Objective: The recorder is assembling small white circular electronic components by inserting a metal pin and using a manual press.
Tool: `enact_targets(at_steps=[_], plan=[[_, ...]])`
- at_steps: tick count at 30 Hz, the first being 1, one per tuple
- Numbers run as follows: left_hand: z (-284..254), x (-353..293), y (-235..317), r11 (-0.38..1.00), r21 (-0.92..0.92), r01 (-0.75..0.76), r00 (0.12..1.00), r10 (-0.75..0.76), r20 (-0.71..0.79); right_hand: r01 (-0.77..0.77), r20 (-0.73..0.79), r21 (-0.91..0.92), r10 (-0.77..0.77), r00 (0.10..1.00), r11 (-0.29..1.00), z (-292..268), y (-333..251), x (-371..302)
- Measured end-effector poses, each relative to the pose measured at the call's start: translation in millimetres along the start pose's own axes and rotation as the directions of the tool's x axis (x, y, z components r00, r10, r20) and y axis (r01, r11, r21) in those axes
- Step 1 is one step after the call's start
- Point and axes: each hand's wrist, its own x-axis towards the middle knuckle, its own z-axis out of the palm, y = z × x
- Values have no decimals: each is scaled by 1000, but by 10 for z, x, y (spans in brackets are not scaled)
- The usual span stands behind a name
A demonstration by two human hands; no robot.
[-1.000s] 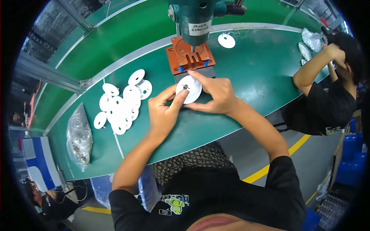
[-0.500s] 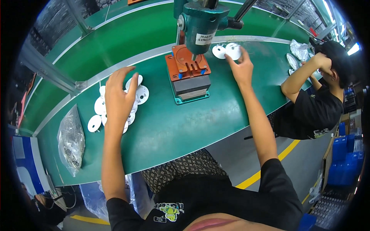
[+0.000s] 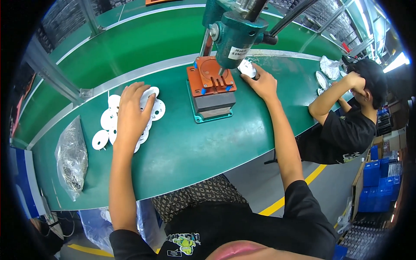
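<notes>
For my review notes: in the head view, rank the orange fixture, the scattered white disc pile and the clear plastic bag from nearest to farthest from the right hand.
From the right hand:
1. Orange fixture: just to its left, under the press.
2. White disc pile: farther left, around the left hand.
3. Clear plastic bag: at the table's left end.

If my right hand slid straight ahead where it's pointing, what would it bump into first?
Probably the round white disc right by the fingertips of your right hand. They may be touching it; the picture doesn't show the depth clearly.
</notes>
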Motion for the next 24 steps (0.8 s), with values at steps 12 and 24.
enact_targets(at_steps=[12,24], plan=[[69,55,45,990,45,132,973,-138,188,-6,-63,39,8,998,999,22,27,-22],[-47,57,209,958,-267,102,977,-147,-156,-30,-121,11,32,992,999,1,-22,-171]])
